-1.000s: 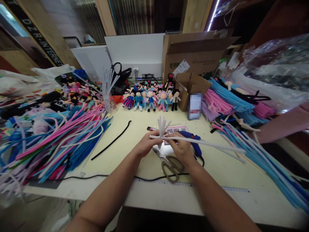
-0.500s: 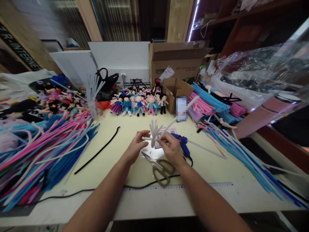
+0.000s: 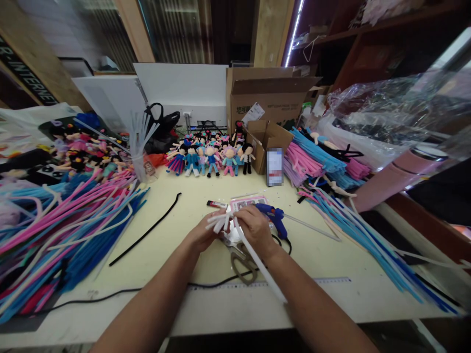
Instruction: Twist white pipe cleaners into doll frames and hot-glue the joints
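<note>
A bundle of short white pipe cleaners point(image 3: 220, 221) is gripped in my left hand point(image 3: 204, 232), its tips fanning toward the left. My right hand point(image 3: 255, 229) pinches a long white pipe cleaner point(image 3: 259, 262) where it meets the bundle; its free length slants down toward my right forearm. The two hands almost touch. Below them lie scissors point(image 3: 243, 264) with olive handles, their blades partly hidden. A blue glue gun point(image 3: 278, 223) with a clear glue stick in its back lies just right of my right hand. A pink-edged packet point(image 3: 250, 202) sits behind the hands.
Long coloured pipe cleaners point(image 3: 91, 220) heap at the left, more bundles point(image 3: 312, 157) at the right. Small dolls point(image 3: 210, 159) stand at the back beside a cardboard box point(image 3: 272, 98) and a phone point(image 3: 274, 166). A black cable point(image 3: 121, 290) and a ruler point(image 3: 324, 281) cross the front.
The bundle has tipped over from upright to pointing left. The long white pipe cleaner has swung from up-right to down-right. My hands have come closer together.
</note>
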The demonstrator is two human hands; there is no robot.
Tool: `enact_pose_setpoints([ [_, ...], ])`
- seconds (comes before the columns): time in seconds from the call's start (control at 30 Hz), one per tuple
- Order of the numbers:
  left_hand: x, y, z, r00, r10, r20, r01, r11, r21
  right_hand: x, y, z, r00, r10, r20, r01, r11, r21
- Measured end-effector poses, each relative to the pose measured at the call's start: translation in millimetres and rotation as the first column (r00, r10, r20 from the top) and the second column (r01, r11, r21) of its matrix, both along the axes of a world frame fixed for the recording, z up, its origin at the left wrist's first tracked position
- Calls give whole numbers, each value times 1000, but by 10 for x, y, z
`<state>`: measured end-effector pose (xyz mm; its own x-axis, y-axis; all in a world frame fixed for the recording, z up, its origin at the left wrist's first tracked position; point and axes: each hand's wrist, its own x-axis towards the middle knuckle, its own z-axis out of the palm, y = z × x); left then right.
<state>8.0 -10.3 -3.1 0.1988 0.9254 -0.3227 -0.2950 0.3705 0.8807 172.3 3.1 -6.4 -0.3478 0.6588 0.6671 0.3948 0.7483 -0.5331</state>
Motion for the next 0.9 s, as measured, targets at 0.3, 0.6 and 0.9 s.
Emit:
enact_pose_setpoints([
  [0.3,-46,9,73,989,-46,140,44,999,12,-24,3,-9,1000,8,-16,-9,999,-51],
  [0.6,-66,7,39,995,13,-100,8,980,201,-28,7,-9,995,-37,-88,15,970,-242],
  [0.9,-73,-2,92,972,54,-230,26,944,329,-68,42,-62,959,-60,-278,-128,781,-611],
])
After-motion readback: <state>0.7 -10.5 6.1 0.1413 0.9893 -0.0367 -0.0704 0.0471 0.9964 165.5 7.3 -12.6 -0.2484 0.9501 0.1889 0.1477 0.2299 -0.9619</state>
